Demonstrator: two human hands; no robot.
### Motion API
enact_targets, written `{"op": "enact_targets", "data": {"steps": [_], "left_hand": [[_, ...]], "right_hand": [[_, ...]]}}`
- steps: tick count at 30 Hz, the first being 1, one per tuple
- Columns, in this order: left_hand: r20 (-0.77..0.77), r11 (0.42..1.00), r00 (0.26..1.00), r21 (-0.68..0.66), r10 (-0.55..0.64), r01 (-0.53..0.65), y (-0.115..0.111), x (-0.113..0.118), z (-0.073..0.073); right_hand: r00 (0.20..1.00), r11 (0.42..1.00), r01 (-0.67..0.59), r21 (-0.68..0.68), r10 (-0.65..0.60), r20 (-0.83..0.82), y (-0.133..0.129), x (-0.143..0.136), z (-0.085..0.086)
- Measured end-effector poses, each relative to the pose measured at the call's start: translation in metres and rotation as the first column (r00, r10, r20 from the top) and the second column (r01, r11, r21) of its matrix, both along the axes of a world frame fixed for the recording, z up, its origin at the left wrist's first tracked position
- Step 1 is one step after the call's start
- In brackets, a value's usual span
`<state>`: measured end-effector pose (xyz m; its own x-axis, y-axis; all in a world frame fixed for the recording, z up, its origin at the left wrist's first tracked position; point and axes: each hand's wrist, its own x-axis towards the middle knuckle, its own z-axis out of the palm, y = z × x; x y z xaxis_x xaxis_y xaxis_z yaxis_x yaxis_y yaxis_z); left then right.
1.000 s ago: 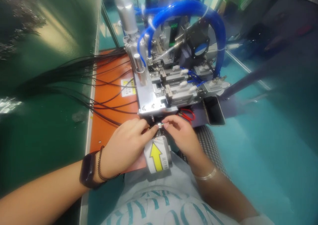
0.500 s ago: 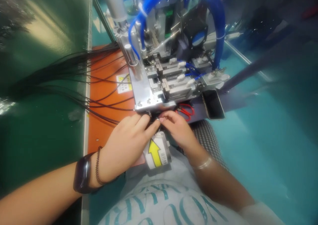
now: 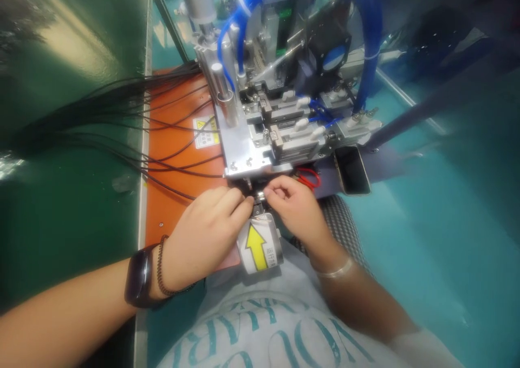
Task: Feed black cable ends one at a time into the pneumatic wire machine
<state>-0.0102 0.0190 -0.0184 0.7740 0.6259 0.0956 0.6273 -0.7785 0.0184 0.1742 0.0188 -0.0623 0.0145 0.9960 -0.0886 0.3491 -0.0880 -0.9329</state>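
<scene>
At the front edge of the machine (image 3: 239, 154), my left hand (image 3: 211, 224) is curled, with its thumb and forefinger close to a small silver part (image 3: 259, 196). Whatever those fingers hold is hidden. Across from it, my right hand (image 3: 294, 205) has thumb and forefinger pinched at the other side of this silver part; its grip is too small to make out. Just below both hands is a white block (image 3: 246, 249) with a yellow arrow label (image 3: 257, 246). Black cables (image 3: 174, 190) run in toward my left hand from the left.
Red-handled scissors or pliers (image 3: 311, 178) lie behind my right hand. A phone (image 3: 351, 170) rests at the right edge of the machine. Thick blue hoses (image 3: 371, 37) arch over the back. An orange plate (image 3: 170, 156) with a warning label (image 3: 207, 132) extends left.
The thumbs have drawn slightly apart, and the silver part between them shows more clearly. My left thumb has pulled back left. The machine appears a little further right in view.
</scene>
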Motion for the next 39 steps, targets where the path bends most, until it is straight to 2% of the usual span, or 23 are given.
{"op": "enact_targets", "data": {"steps": [2, 6, 10, 12, 15, 18, 20, 26, 31, 34, 39], "left_hand": [[0.001, 1.0, 1.0, 0.001, 0.005, -0.005, 0.0, 0.0, 0.001], [0.043, 0.999, 0.999, 0.034, -0.006, 0.005, 0.001, 0.0, 0.0], [-0.004, 0.999, 0.999, 0.031, 0.036, -0.036, -0.002, 0.001, 0.002], [-0.079, 0.995, 0.992, -0.005, 0.095, -0.096, -0.006, 0.001, 0.007], [-0.172, 0.989, 0.974, 0.006, 0.149, -0.15, -0.013, 0.002, 0.014], [-0.188, 0.989, 0.971, 0.053, 0.146, -0.138, -0.017, 0.003, 0.016], [-0.205, 0.987, 0.966, 0.045, 0.159, -0.153, -0.019, 0.003, 0.016], [-0.208, 0.985, 0.965, -0.034, 0.159, -0.17, -0.018, 0.002, 0.016], [-0.18, 0.985, 0.97, -0.029, 0.161, -0.169, -0.018, 0.002, 0.016], [-0.164, 0.987, 0.974, -0.02, 0.156, -0.161, -0.018, 0.003, 0.016], [-0.142, 0.989, 0.979, 0.007, 0.147, -0.148, -0.018, 0.003, 0.014]], "right_hand": [[1.0, 1.0, 0.0, -0.021, 0.0, 0.006, -0.002, -0.001, 0.001], [0.993, 0.999, -0.004, 0.04, -0.001, 0.118, -0.002, 0.0, 0.007], [0.997, 0.989, -0.064, -0.136, 0.069, 0.035, 0.003, 0.002, 0.007], [0.998, 0.984, -0.058, -0.17, 0.058, -0.008, 0.003, 0.002, 0.004], [0.998, 0.999, -0.033, -0.022, 0.034, 0.053, -0.001, 0.005, 0.0], [0.983, 0.977, -0.109, 0.182, 0.08, 0.163, -0.006, 0.009, -0.002], [0.973, 0.957, -0.161, 0.243, 0.113, 0.2, -0.007, 0.011, -0.003], [0.947, 0.935, -0.247, 0.256, 0.177, 0.267, -0.006, 0.013, -0.008], [0.936, 0.897, -0.223, 0.381, 0.088, 0.341, -0.009, 0.015, -0.011], [0.897, 0.854, -0.311, 0.416, 0.12, 0.425, -0.009, 0.017, -0.009], [0.827, 0.825, -0.422, 0.376, 0.18, 0.533, -0.005, 0.019, -0.005]]}}
